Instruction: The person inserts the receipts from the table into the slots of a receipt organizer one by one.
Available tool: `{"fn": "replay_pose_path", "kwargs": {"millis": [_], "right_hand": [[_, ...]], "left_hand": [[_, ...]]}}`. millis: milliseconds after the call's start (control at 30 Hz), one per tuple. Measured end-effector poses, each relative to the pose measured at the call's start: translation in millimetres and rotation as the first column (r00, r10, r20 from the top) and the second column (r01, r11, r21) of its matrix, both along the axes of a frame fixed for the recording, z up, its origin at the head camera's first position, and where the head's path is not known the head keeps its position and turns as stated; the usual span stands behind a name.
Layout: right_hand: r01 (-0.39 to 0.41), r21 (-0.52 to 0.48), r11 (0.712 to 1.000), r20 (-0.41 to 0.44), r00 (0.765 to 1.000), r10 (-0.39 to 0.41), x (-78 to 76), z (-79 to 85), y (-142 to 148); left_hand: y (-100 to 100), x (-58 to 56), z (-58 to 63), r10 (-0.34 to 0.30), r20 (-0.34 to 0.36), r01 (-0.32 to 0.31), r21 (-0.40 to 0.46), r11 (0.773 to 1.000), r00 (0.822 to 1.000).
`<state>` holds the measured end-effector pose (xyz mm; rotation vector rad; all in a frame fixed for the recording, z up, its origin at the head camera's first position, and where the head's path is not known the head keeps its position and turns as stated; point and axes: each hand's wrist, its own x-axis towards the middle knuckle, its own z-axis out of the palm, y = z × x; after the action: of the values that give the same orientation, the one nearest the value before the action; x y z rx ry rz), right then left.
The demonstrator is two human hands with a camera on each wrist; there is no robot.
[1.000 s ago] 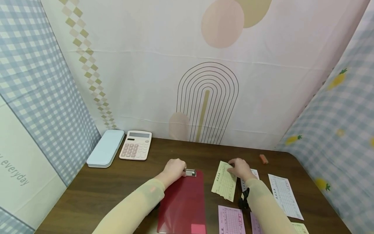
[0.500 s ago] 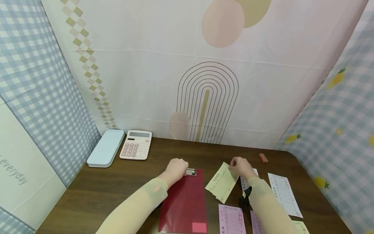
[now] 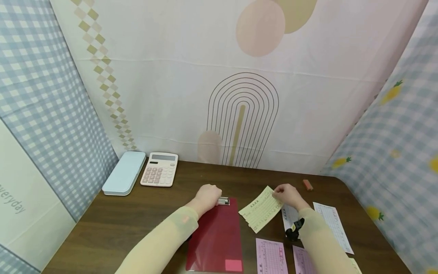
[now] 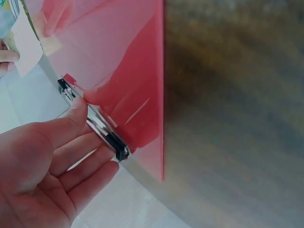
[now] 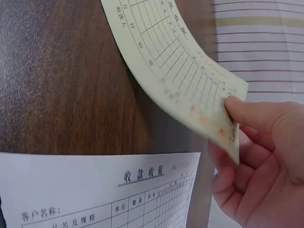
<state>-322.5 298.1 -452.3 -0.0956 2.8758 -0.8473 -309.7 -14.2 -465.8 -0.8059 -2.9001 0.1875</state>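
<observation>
A red clipboard (image 3: 215, 239) lies on the table in front of me, its metal clip (image 4: 95, 118) at the far edge. My left hand (image 3: 207, 198) pinches that clip, thumb on top and fingers under it. To the right, my right hand (image 3: 289, 196) holds a pale yellow receipt slip (image 3: 261, 209) by one end between thumb and fingers. In the right wrist view the slip (image 5: 175, 71) bends, with its held end raised off the table. A white receipt (image 5: 109, 190) lies flat below this hand.
Pink receipts (image 3: 272, 257) lie near the front, and another white receipt (image 3: 333, 226) is farther right. An orange eraser-like block (image 3: 307, 185) sits at the back right. At the back left are a calculator (image 3: 159, 169) and a light blue case (image 3: 124, 173).
My right hand has turned the yellow slip, so its free end now points left toward the clipboard. The left hand has stayed on the clip, shifting only slightly.
</observation>
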Motion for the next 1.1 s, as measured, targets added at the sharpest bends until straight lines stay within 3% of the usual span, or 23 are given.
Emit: {"fn": "replay_pose_path", "kwargs": {"millis": [233, 567, 833, 1000, 1100], "right_hand": [[0.045, -0.09, 0.995, 0.059, 0.997, -0.04, 6.3, 5.7, 1.3], [0.079, -0.204, 0.976, 0.065, 0.996, -0.067, 17.6, 14.2, 8.3], [0.155, -0.347, 0.925, 0.141, 0.984, -0.111, 36.8, 34.1, 4.8], [0.129, -0.402, 0.907, 0.126, 0.988, -0.085, 44.6, 44.3, 2.3], [0.126, -0.479, 0.869, 0.138, 0.988, -0.067, 47.5, 45.6, 1.0]], "left_hand": [[1.4, -0.8, 3.5, -0.051, -0.03, 0.049, -0.084, 0.995, 0.998], [5.0, -1.3, 3.5, -0.054, -0.035, 0.051, -0.072, 0.996, 0.998], [6.7, -1.2, 2.8, -0.042, -0.025, 0.04, -0.071, 0.997, 0.999], [6.0, -2.8, 3.8, -0.037, -0.013, 0.036, -0.077, 0.996, 0.999], [4.4, -3.6, 4.6, -0.033, -0.012, 0.032, -0.08, 0.996, 0.999]]}}
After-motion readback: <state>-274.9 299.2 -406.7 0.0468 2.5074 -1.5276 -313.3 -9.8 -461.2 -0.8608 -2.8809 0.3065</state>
